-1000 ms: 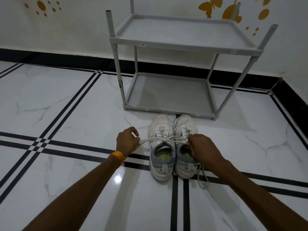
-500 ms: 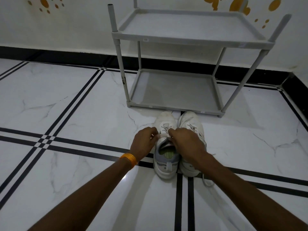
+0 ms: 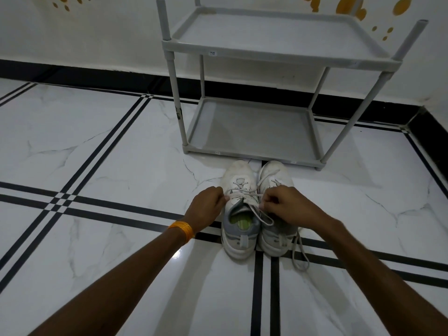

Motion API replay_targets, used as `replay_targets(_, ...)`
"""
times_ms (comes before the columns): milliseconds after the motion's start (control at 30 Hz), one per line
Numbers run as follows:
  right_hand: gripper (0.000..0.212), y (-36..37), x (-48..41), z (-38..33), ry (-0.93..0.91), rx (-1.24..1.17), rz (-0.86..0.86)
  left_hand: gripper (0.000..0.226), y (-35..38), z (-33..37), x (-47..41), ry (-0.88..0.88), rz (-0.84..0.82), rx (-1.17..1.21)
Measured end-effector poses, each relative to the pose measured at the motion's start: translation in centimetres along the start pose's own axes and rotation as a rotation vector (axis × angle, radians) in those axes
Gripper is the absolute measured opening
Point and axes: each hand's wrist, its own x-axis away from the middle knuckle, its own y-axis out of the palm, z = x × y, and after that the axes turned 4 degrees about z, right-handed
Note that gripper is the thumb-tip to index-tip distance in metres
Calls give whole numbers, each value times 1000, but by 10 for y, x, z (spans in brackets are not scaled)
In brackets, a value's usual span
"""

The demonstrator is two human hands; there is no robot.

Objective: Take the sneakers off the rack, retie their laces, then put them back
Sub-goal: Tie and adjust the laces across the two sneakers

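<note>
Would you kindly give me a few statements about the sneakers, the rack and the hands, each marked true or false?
1. Both sneakers stand on the floor in front of the rack. True.
2. The left hand and right hand each hold a lace of the left sneaker. True.
3. A sneaker sits on the rack's lower shelf. False: both shelves hold nothing.
4. The right sneaker is neatly tied. False: its lace trails loose onto the floor.
5. An orange band is on the right wrist. False: it is on the left wrist.
</note>
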Motion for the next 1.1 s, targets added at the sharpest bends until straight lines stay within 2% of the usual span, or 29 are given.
replay_targets(133, 16, -27, 13, 13, 139, 22, -158, 28, 1, 0, -1, -5, -18, 6)
replay_targets(233, 9, -38, 15, 14, 243, 269, -336, 21, 1, -1, 0, -19, -5, 52)
replay_targets(267, 11, -37, 14, 11, 234, 364, -261, 19, 0, -1, -1, -12, 18, 71)
replay_targets(333, 15, -28, 10, -4, 152, 460, 117, 17, -1, 2, -2, 12, 79, 112)
replay_targets(367, 17, -19, 8, -14, 92, 425, 275, 21, -2, 5, -4, 30, 98, 117)
replay_targets(400, 23, -7, 5, -24, 52, 359, 333, 26, -2, 8, -7, 60, 95, 114)
replay_targets(433, 32, 8, 2, -33, 38, 327, 311, 29, -2, 11, -9, 93, 76, 100)
replay_targets(500, 48, 37, -4, -42, 66, 424, 153, 24, 1, 16, -11, 150, 48, 57)
replay_targets(533, 45, 48, -5, -41, 78, 519, 107, 21, 3, 15, -12, 163, 54, 40)
replay_targets(600, 23, 53, -8, -35, 70, 645, 111, 21, 4, 12, -11, 165, 78, 25)
replay_targets(667, 19, 52, -11, -28, 34, 648, 114, 23, 5, 6, -7, 159, 89, 14)
replay_targets(767, 20, 48, -12, -21, 27, 527, 136, 20, 14, 2, 1, 20, 90, 92)
replay_targets(867, 13, 48, -12, -19, 81, 203, 159, 17, 25, 10, 9, -298, 58, 361)
replay_targets(967, 27, 55, -12, -26, 183, -97, 164, 26, 23, 26, 7, -583, 119, 602)
replay_targets(1033, 37, 59, -15, -27, 239, -233, 202, 32, 17, 34, 1, -658, 239, 664)
replay_targets(1100, 51, 60, -18, -25, 233, -280, 261, 32, 12, 36, -5, -640, 312, 578)
